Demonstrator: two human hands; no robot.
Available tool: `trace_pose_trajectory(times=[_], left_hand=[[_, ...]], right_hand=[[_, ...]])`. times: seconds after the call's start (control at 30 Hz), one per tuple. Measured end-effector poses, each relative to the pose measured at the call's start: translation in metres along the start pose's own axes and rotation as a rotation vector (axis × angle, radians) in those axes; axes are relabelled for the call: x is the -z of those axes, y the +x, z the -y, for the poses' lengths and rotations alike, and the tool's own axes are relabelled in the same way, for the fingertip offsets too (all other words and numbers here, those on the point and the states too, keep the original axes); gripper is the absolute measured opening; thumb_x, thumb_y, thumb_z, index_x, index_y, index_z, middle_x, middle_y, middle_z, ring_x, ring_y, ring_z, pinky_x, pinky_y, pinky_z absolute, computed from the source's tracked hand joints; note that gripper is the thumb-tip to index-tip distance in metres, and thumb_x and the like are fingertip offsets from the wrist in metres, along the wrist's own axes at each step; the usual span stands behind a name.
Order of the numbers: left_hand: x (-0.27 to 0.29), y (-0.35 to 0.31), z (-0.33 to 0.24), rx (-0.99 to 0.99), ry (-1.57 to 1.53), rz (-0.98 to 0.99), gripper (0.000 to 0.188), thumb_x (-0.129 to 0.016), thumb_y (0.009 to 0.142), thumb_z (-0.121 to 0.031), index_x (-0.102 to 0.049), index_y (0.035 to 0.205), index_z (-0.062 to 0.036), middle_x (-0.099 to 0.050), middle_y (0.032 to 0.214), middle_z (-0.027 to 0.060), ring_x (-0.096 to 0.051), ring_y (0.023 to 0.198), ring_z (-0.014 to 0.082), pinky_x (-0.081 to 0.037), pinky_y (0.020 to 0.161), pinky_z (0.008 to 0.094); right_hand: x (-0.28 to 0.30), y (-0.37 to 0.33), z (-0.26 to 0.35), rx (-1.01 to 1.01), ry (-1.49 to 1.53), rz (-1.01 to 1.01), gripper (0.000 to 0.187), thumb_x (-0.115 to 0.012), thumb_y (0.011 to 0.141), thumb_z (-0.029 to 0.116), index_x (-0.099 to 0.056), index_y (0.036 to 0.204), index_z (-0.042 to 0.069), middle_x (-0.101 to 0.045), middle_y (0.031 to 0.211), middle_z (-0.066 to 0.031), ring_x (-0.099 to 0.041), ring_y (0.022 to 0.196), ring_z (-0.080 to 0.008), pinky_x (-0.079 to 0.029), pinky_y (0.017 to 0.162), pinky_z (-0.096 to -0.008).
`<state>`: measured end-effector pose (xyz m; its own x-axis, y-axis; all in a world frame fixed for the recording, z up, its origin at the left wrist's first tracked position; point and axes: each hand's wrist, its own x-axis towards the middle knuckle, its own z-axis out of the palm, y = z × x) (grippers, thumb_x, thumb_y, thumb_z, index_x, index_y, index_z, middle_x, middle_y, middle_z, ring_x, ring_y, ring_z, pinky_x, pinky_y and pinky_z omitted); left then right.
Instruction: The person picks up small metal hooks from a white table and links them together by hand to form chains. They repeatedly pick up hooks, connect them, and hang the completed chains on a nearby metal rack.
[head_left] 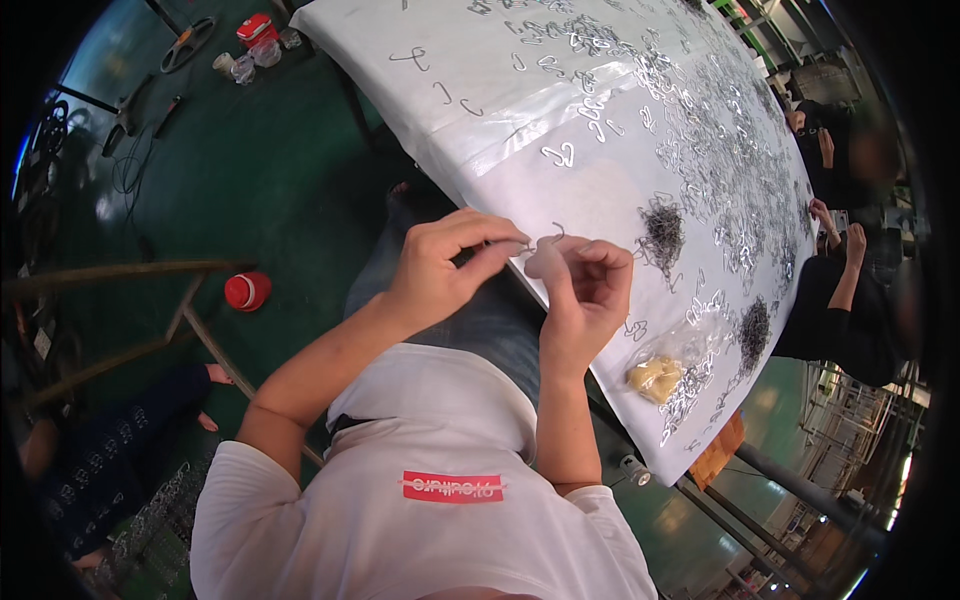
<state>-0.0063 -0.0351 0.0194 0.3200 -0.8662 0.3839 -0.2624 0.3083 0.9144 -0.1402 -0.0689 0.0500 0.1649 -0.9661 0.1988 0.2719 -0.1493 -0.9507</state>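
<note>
Just over the near edge of the white-covered table (600, 190), my two hands meet almost fingertip to fingertip. My right hand (590, 290) is closed, with a thin bent metal hook (559, 231) sticking up from between thumb and forefinger. My left hand (440, 262) pinches thumb and forefinger together beside it; a tiny dark bit shows at the tips, too small to name. Loose metal hooks (560, 155) lie on the table beyond my hands. Right of them sits a dark heap of small wire pieces (663, 235).
A clear plastic bag with something yellowish (655, 380) rests near the table's right corner, by another dark heap (753, 335). Co-workers' hands (852, 248) are at the far side. On the green floor stand a red round container (247, 291) and a wooden frame (190, 310).
</note>
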Motion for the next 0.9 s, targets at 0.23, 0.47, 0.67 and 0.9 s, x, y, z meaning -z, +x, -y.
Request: trace_pose_trajectory(times=[0.23,0.47,0.67,0.9], left_hand=[[-0.030,0.111,0.097,-0.178,0.197,0.368,0.013,-0.066,0.085,-0.009,-0.071,0.096,-0.0072,-0.068,0.094,0.0050,-0.062,0.084,0.0189,-0.049,0.072,0.0310],[-0.085,0.193,0.156,-0.304,0.487,0.902,0.011,-0.064,0.083,-0.013,-0.067,0.092,-0.0078,-0.060,0.098,0.0036,-0.056,0.101,0.0232,-0.048,0.084,0.0349],[-0.066,0.178,0.156,-0.273,0.541,0.749,0.014,-0.064,0.084,-0.013,-0.064,0.096,-0.0069,-0.061,0.096,0.0058,-0.059,0.095,0.0243,-0.049,0.080,0.0348],[-0.031,0.115,0.090,0.249,0.055,0.286,0.014,-0.061,0.090,-0.009,-0.063,0.102,-0.0025,-0.066,0.088,0.0061,-0.064,0.080,0.0138,-0.050,0.066,0.0271]], right_hand=[[0.008,-0.006,-0.006,0.049,-0.055,0.046,0.028,-0.062,0.084,-0.014,-0.043,0.096,0.002,-0.064,0.087,-0.0159,-0.063,0.072,-0.0161,-0.055,0.068,-0.0279],[0.013,-0.010,-0.009,0.012,-0.140,0.099,0.025,-0.063,0.084,-0.013,-0.046,0.097,0.000,-0.064,0.092,-0.0155,-0.064,0.079,-0.0170,-0.056,0.071,-0.0277],[0.016,-0.008,-0.018,0.026,-0.215,0.083,0.023,-0.065,0.084,-0.011,-0.049,0.097,-0.001,-0.065,0.092,-0.0140,-0.066,0.079,-0.0154,-0.057,0.071,-0.0259],[0.013,0.000,-0.023,0.061,-0.215,-0.020,0.017,-0.068,0.083,-0.006,-0.055,0.093,-0.003,-0.069,0.085,-0.0111,-0.068,0.070,-0.0144,-0.057,0.063,-0.0252]])
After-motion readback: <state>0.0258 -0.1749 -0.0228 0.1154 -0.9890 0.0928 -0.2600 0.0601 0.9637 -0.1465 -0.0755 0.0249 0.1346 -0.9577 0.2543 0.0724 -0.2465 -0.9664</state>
